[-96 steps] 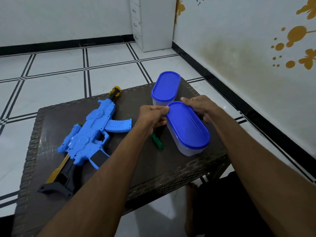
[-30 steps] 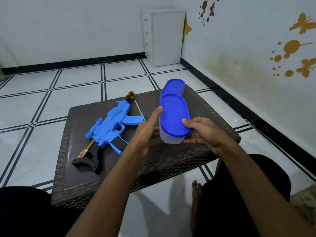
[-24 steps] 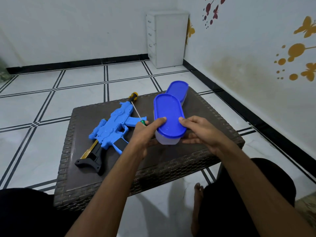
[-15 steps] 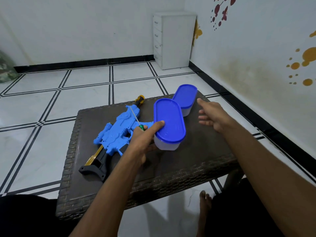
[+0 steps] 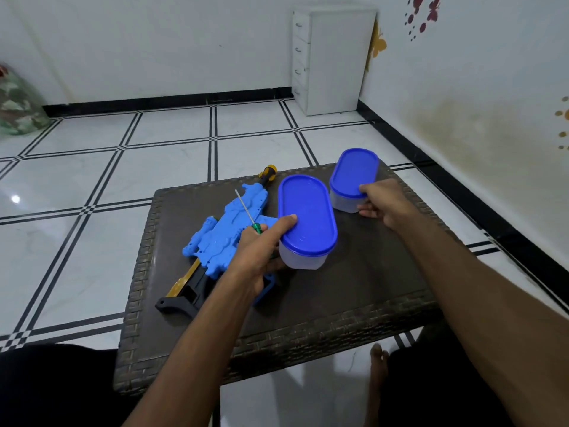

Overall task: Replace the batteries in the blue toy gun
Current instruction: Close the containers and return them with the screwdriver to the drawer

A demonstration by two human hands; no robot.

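The blue toy gun lies on the left of the dark wicker table, its black and gold stock toward me. My left hand grips the near clear container with a blue lid by its left side and also holds a green-handled screwdriver, whose shaft points up over the gun. My right hand holds the near end of the far blue-lidded container at the table's back right. What the containers hold is hidden.
A white drawer cabinet stands in the room's far corner. The right wall runs close beside the table. White tiled floor surrounds the table. My bare foot shows below the table's front edge.
My right hand let go of the near container and moved back right onto the far container. My left hand picked up the screwdriver and kept the near container, now standing beside the gun.
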